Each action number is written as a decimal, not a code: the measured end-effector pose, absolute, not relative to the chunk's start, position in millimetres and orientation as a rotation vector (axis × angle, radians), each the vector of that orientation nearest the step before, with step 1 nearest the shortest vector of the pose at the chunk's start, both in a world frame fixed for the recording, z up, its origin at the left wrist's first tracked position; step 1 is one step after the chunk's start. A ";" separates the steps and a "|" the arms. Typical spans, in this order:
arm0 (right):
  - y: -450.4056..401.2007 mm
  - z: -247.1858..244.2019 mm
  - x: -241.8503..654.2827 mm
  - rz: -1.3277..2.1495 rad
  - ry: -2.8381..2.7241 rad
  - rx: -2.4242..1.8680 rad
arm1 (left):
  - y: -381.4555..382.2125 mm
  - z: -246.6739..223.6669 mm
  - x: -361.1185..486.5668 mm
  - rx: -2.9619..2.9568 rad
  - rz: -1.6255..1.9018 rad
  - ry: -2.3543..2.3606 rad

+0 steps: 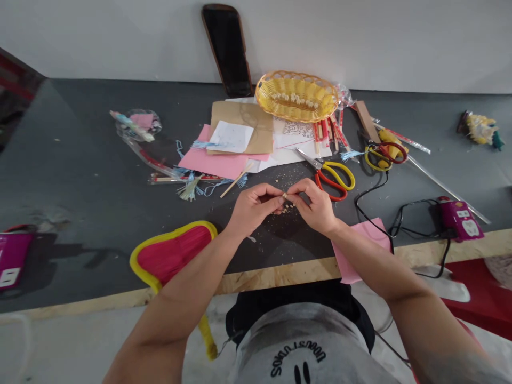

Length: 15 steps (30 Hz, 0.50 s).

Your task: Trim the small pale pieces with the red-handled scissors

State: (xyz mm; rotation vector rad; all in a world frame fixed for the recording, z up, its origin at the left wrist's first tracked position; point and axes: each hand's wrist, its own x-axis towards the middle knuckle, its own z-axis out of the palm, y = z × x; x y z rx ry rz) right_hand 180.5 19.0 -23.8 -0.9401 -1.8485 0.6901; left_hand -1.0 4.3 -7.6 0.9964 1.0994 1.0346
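Note:
My left hand and my right hand meet over the dark tabletop, thumbs and fingertips pinched together. Between them is a small pale piece, too little to tell its kind. Pale crumbs lie scattered under and around my fingers. Just beyond my right hand, scissors with red and yellow handles rest partly spread. A thin wooden stick lies past my left hand, beside blue tassels.
At the back, a yellow woven basket holds small pale pieces, near a phone leaning on the wall. Pink paper, a glue gun with its cord, a purple power box and a red fan shape with yellow edging surround my arms.

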 end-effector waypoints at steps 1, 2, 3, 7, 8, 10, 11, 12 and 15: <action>19.2 -24.3 180.4 0.693 -1.848 -0.940 | 4.4 -7.1 -0.9 0.990 1.034 1.105; 19.2 -24.7 180.3 0.694 -1.847 -0.938 | 4.5 -6.6 -0.7 0.986 1.030 1.111; 19.2 -24.9 180.2 0.694 -1.846 -0.933 | 4.6 -6.1 -0.5 0.985 1.028 1.118; 19.1 -24.9 180.0 0.675 -1.841 -0.902 | 4.7 -4.1 -0.1 0.990 1.028 1.131; 19.1 -24.9 179.9 0.671 -1.843 -0.899 | 4.6 -3.9 -0.1 0.994 1.027 1.133; 19.2 -24.9 179.9 0.665 -1.849 -0.905 | 4.6 -3.9 -0.1 1.003 1.026 1.138; 19.3 -24.9 179.9 0.665 -1.853 -0.910 | 4.7 -4.0 -0.2 1.007 1.026 1.142; 19.4 -24.8 179.9 0.663 -1.855 -0.912 | 4.7 -4.3 -0.2 1.008 1.024 1.146; 19.5 -24.4 179.9 0.658 -1.855 -0.898 | 4.6 -5.2 -0.4 1.008 1.024 1.156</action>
